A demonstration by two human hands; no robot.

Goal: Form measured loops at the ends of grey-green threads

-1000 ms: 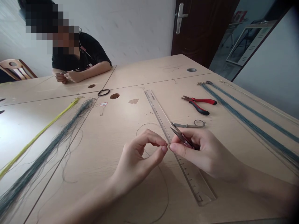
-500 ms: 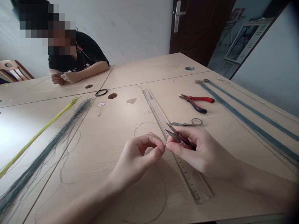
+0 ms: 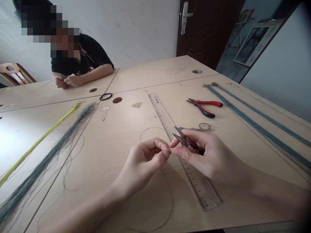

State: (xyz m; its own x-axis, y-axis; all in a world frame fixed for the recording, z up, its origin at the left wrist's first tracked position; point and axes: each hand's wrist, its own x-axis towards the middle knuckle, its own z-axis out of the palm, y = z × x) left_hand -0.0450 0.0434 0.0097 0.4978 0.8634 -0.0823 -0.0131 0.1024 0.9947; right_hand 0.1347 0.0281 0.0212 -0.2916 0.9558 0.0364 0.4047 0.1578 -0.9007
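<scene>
My left hand (image 3: 145,161) is closed in a pinch on a thin cord (image 3: 172,197), at a tiny gold-coloured piece between thumb and forefinger too small to name. The cord loops over the table on both sides of the hand. In my right hand (image 3: 209,155) lies a pair of thread snips (image 3: 186,142), dark blades apart and pointing up-left, reddish handle mostly covered by the fingers. The right thumb and forefinger tips are beside the left fingertips, close to the gold piece. Under the hands runs a clear ruler (image 3: 167,124).
Behind the snips lies a small metal tool with a ring end (image 3: 205,126). Farther right are red-and-black pliers (image 3: 206,106) and blue-grey cord bundles (image 3: 247,118). A yellow bundle (image 3: 46,132) and a grey-green bundle (image 3: 58,142) lie left. Across the table sits a person (image 3: 89,55).
My right thumb and forefinger have opened slightly and come off the small gold piece, which now shows at my left fingertips. The snips stay in my right hand.
</scene>
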